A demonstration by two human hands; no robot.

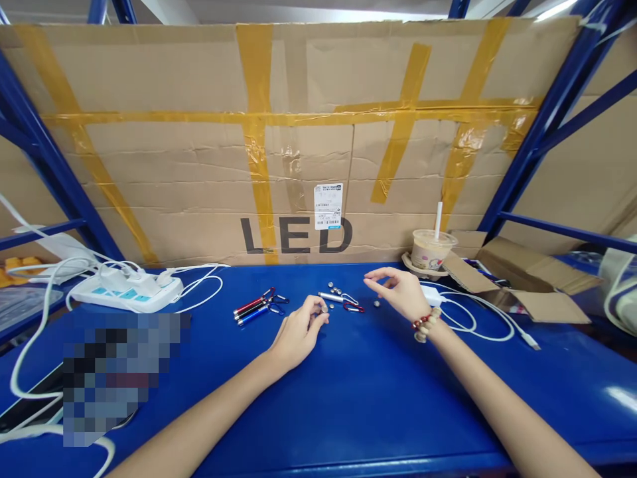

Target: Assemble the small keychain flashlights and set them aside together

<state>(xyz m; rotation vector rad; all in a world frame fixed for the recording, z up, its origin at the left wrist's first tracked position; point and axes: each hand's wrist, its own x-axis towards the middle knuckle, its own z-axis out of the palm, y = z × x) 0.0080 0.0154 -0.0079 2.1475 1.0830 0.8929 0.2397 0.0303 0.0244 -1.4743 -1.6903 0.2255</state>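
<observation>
My left hand [299, 333] is closed in a pinch on a small round silver cell [324, 309] near the middle of the blue table. To the right, my right hand [401, 292] hovers with thumb and fingers apart, holding nothing; beads circle its wrist. Between the hands lie a silver penlight [330, 297] with a red carabiner [353, 308] and several small button cells [334, 289]. One more cell [377, 304] rests beneath my right hand's fingertips. Left of my left hand are a red penlight [250, 305], a black one and a blue one [254, 316], with carabiners.
A white power strip [127, 291] with cables stands at the left, behind a pixelated item [124, 372]. At the right are a cup with a straw [432, 251], a white cable and an open cardboard box [527, 282]. Taped cardboard [199, 172] backs the table.
</observation>
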